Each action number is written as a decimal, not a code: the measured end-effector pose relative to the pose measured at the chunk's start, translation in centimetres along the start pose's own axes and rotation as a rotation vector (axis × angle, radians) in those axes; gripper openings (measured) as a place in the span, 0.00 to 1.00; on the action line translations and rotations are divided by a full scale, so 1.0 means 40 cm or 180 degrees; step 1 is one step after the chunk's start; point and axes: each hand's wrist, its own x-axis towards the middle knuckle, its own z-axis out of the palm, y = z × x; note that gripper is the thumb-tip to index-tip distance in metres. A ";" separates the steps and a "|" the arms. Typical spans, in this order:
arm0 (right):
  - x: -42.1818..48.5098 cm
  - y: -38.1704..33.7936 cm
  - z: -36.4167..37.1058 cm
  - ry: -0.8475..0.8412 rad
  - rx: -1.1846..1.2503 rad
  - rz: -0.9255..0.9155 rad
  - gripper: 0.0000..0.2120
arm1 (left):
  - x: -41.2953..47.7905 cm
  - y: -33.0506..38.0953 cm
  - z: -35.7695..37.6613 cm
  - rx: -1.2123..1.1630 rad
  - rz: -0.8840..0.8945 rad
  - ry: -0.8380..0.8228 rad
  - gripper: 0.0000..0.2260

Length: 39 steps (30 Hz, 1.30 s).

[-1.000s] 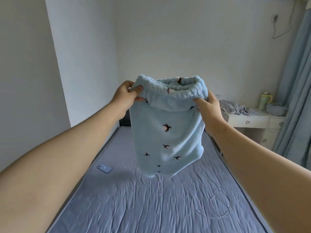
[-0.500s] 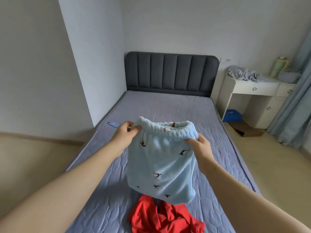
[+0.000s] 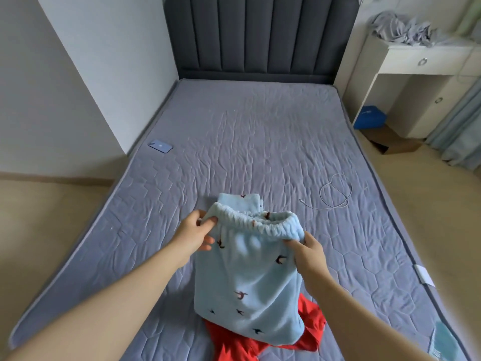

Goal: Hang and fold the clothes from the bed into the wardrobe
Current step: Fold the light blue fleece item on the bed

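**A:** Status?

**B:** Bed (image 3: pixel 260 142) fills most of the view, with a grey quilted cover. Dark headboard (image 3: pixel 260 35) at 12 o'clock. White desk (image 3: pixel 426 57) at 2 o'clock, off the bed, with crumpled grey cloth (image 3: pixel 400 29) on top.

**A:** Task items?

**B:** Light blue fleece trousers (image 3: pixel 247 282), bird print, at 6 o'clock. They're held up by the elastic waistband. A blue flap shows past the waistband at its 12 o'clock, so they look doubled over. The lower end drapes onto a red garment (image 3: pixel 260 345), crumpled on the bed at 6 o'clock of the trousers.

**A:** Hands?

**B:** Left hand (image 3: pixel 195 233) pinches the waistband at its 9 o'clock end, fingers curled round the edge. Right hand (image 3: pixel 309 254) grips the 3 o'clock end, fingers tucked into the fabric. Both hold the trousers, nothing else.

**A:** Small stuff?

**B:** Blue phone (image 3: pixel 160 146) at 10 o'clock, near the bed edge. White cable (image 3: pixel 335 194), loosely coiled, at 2 o'clock of the trousers and apart from them.

**A:** Progress?

**B:** My read is partway.
- Trousers are mid-fold, not laid flat, not stowed.
- Red garment looks untouched.
- Wardrobe isn't in view, so I can't tell what's already in it.
- Left to do: finish this fold, deal with the red one, carry both over.
- Can't say whether the grey cloth on the desk counts.
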 end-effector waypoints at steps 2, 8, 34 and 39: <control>0.067 0.010 0.030 0.0116 -0.0059 0.0119 0.07 | 0.074 -0.011 0.016 -0.0097 -0.0160 -0.0078 0.05; 0.342 -0.027 0.170 0.0327 0.0022 0.0077 0.06 | 0.374 0.002 0.059 -0.0216 -0.0143 0.0117 0.06; 0.447 0.692 0.261 -0.2477 -0.4025 -0.0026 0.50 | 0.414 -0.793 0.219 0.4201 0.0506 -0.2641 0.48; 0.466 0.725 0.279 -0.2433 -0.4213 -0.0113 0.49 | 0.421 -0.827 0.242 0.4259 0.0678 -0.2322 0.37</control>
